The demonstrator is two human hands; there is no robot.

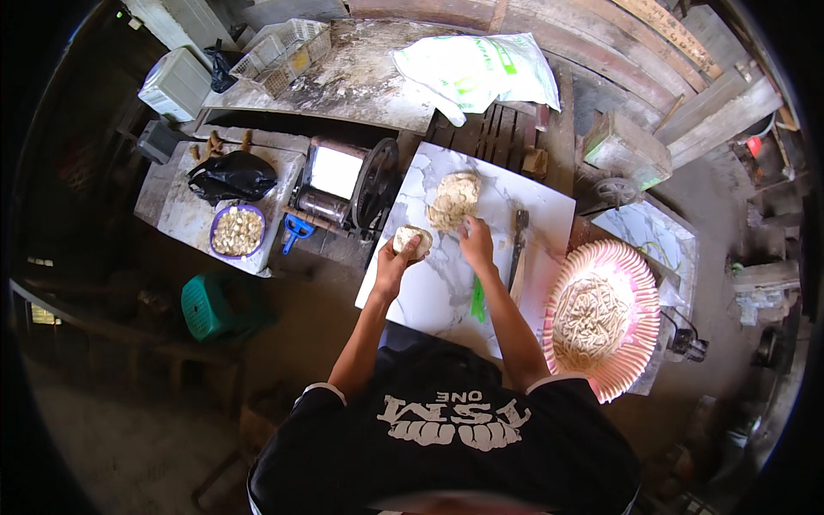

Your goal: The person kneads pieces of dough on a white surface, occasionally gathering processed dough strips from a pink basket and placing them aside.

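A pale piece of dough [414,240] rests in my left hand [394,264], with the fingers closed round it over the left part of the marbled white board [532,206]. Farther up lies a larger, rough lump of dough [453,202]. My right hand [475,242] is at this lump's lower right edge, its fingers curled and pinched against the dough; the fingertips are partly hidden. Right of that hand lie a long dark tool [519,233] and a thin wooden stick [518,280]. A bright green flat object [477,300] lies beside my right forearm.
At right stands a pink ribbed basket [645,300] holding dough strips [590,318]. Left of the board is a roller machine [330,202] with a large wheel [375,184]. Beyond it are a purple bowl [213,233] of pale chunks, a black bag [232,176], and a green stool [206,307].
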